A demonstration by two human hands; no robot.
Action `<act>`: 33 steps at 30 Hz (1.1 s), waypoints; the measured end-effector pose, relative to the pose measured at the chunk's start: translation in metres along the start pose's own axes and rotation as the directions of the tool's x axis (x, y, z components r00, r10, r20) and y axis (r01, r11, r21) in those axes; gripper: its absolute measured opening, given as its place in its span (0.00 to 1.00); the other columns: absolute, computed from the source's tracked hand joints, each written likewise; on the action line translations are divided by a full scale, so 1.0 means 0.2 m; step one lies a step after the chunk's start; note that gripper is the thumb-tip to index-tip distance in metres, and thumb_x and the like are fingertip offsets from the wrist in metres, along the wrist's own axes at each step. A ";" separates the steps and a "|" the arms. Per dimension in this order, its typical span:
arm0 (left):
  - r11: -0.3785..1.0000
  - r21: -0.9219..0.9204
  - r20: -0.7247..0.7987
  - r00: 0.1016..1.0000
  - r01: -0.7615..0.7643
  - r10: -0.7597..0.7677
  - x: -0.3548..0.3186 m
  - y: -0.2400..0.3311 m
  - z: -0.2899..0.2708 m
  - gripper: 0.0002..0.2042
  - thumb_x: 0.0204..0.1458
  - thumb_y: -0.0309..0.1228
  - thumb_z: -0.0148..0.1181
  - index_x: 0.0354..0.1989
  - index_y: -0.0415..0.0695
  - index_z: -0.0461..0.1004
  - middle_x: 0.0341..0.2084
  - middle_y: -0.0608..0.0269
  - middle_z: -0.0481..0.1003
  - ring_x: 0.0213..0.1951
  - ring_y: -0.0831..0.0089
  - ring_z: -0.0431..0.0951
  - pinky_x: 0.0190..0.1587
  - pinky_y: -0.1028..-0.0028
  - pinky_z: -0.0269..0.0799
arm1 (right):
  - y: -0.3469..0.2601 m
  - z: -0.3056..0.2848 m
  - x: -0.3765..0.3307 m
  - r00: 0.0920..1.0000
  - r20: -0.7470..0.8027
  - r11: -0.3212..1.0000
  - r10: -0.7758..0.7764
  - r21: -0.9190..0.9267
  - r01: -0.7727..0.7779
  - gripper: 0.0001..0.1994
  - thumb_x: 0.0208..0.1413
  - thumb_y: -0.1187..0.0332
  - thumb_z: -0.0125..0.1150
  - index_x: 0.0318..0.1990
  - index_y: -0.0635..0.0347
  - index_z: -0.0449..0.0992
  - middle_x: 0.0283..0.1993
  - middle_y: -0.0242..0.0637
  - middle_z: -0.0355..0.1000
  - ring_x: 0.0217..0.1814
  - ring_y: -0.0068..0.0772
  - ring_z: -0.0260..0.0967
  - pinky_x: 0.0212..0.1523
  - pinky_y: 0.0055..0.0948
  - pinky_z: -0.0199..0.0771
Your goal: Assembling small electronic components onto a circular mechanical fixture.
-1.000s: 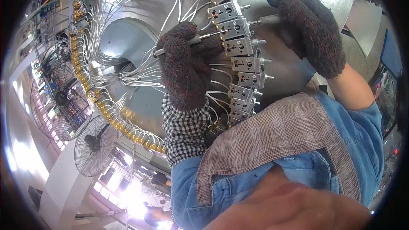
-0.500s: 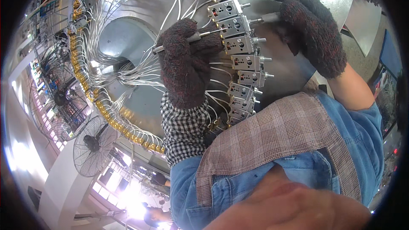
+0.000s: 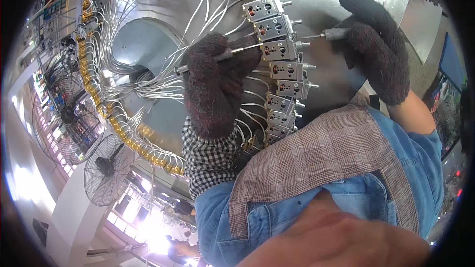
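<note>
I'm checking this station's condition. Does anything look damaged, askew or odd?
Nothing looks plainly damaged or askew among the silver rectangular metal units. One mild oddity: the black-and-white checked cloth sleeve on the left has no match, as the right forearm is bare.

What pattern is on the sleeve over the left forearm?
Black-and-white check on the left forearm's sleeve, seen best in the head view.

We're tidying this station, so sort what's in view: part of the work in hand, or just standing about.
Likely in the work:
thin tool, in the left hand
screwdriver, in the right hand
metal boxes
white wires

Apparently just standing about:
lower fan
upper fan
blue board
</note>
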State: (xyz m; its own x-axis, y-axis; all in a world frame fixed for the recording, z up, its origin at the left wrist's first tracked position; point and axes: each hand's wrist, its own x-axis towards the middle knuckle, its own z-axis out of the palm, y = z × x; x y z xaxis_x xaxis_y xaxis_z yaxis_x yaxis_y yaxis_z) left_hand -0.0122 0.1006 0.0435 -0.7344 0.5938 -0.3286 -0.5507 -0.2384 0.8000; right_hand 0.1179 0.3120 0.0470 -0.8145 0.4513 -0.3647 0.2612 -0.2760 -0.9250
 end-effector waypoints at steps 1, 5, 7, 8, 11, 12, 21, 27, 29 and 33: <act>1.000 -0.003 0.001 1.000 0.002 -0.002 -0.01 0.00 0.00 0.20 0.55 0.43 0.46 0.46 0.38 0.63 0.37 0.48 0.72 0.39 0.57 0.76 0.44 0.61 0.74 | 0.00 0.00 -0.02 1.000 -0.004 1.000 -0.020 -0.014 0.020 0.20 0.54 0.65 0.50 0.53 0.65 0.63 0.31 0.38 0.70 0.23 0.20 0.64 0.20 0.17 0.63; 0.997 -0.033 -0.032 0.997 0.068 -0.069 -0.03 0.00 0.01 0.19 0.56 0.43 0.45 0.45 0.38 0.63 0.36 0.47 0.72 0.40 0.56 0.75 0.46 0.59 0.72 | 0.06 0.00 -0.03 0.987 0.028 0.985 -0.158 -0.068 0.160 0.21 0.55 0.64 0.51 0.53 0.65 0.63 0.33 0.40 0.70 0.25 0.23 0.66 0.21 0.17 0.63; 0.993 -0.047 -0.032 0.994 0.105 -0.106 -0.05 0.00 0.01 0.19 0.56 0.43 0.45 0.45 0.39 0.63 0.36 0.47 0.73 0.40 0.56 0.75 0.47 0.59 0.72 | 0.05 0.00 -0.04 0.992 0.052 0.987 -0.118 -0.107 0.123 0.21 0.55 0.64 0.51 0.53 0.66 0.63 0.34 0.40 0.70 0.28 0.23 0.67 0.21 0.17 0.64; 0.992 -0.067 -0.023 0.993 0.111 -0.113 -0.05 -0.01 0.01 0.19 0.56 0.43 0.45 0.45 0.39 0.63 0.36 0.47 0.73 0.41 0.56 0.75 0.47 0.59 0.71 | 0.05 0.01 -0.04 0.992 0.052 0.987 -0.117 -0.108 0.122 0.21 0.55 0.64 0.51 0.53 0.66 0.63 0.34 0.40 0.70 0.28 0.23 0.67 0.21 0.17 0.64; 0.987 -0.095 -0.011 0.991 0.130 -0.132 -0.05 -0.02 0.02 0.19 0.56 0.43 0.45 0.45 0.39 0.63 0.36 0.47 0.73 0.41 0.55 0.75 0.47 0.59 0.71 | 0.05 0.04 -0.04 0.990 0.007 0.990 -0.139 -0.016 0.139 0.18 0.55 0.64 0.52 0.52 0.57 0.67 0.32 0.34 0.69 0.26 0.19 0.66 0.22 0.16 0.67; 0.985 -0.099 -0.018 0.990 0.139 -0.142 -0.05 -0.03 0.01 0.19 0.56 0.43 0.45 0.45 0.39 0.62 0.35 0.47 0.73 0.41 0.55 0.75 0.47 0.59 0.71 | 0.05 0.04 -0.05 0.990 0.018 0.990 -0.138 -0.021 0.138 0.18 0.55 0.64 0.51 0.52 0.58 0.66 0.33 0.34 0.69 0.27 0.18 0.66 0.23 0.16 0.67; 0.995 0.037 -0.142 0.986 0.095 -0.088 -0.05 -0.09 -0.07 0.20 0.54 0.50 0.43 0.47 0.49 0.63 0.32 0.51 0.75 0.31 0.58 0.76 0.24 0.64 0.75 | 0.09 0.03 -0.01 0.942 0.155 0.923 -0.299 -0.205 0.327 0.21 0.56 0.65 0.50 0.55 0.64 0.61 0.44 0.45 0.68 0.40 0.30 0.68 0.34 0.23 0.71; 0.979 -0.058 -0.124 0.971 0.198 -0.204 -0.01 -0.07 -0.08 0.21 0.54 0.50 0.46 0.44 0.45 0.67 0.32 0.49 0.75 0.25 0.63 0.74 0.22 0.67 0.75 | 0.17 0.06 0.00 0.875 0.153 0.754 -0.459 -0.454 0.475 0.17 0.55 0.65 0.51 0.51 0.61 0.66 0.42 0.38 0.70 0.34 0.24 0.67 0.34 0.21 0.72; 0.985 -0.050 -0.151 0.974 0.165 -0.171 -0.01 -0.07 -0.05 0.23 0.53 0.50 0.46 0.44 0.41 0.66 0.33 0.48 0.74 0.25 0.64 0.74 0.22 0.69 0.74 | 0.17 0.09 0.01 0.799 0.172 0.662 -0.576 -0.475 0.579 0.17 0.56 0.63 0.50 0.51 0.61 0.66 0.37 0.37 0.71 0.31 0.23 0.67 0.30 0.20 0.71; 0.961 -0.115 -0.100 0.960 0.251 -0.262 0.01 -0.08 -0.09 0.26 0.51 0.49 0.47 0.44 0.34 0.65 0.38 0.44 0.72 0.28 0.63 0.75 0.25 0.72 0.75 | 0.11 0.10 -0.01 0.935 0.034 0.915 -0.354 -0.193 0.353 0.15 0.57 0.65 0.49 0.50 0.60 0.68 0.24 0.30 0.67 0.19 0.17 0.61 0.20 0.17 0.63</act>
State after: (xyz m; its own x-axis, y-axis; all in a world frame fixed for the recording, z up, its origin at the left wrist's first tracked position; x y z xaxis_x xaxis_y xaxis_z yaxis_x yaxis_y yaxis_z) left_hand -0.0131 0.0913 0.0210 -0.6000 0.5559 -0.5753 -0.7592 -0.1688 0.6286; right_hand 0.1154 0.2885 0.0293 -0.8712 0.4908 -0.0102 0.0513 0.0704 -0.9962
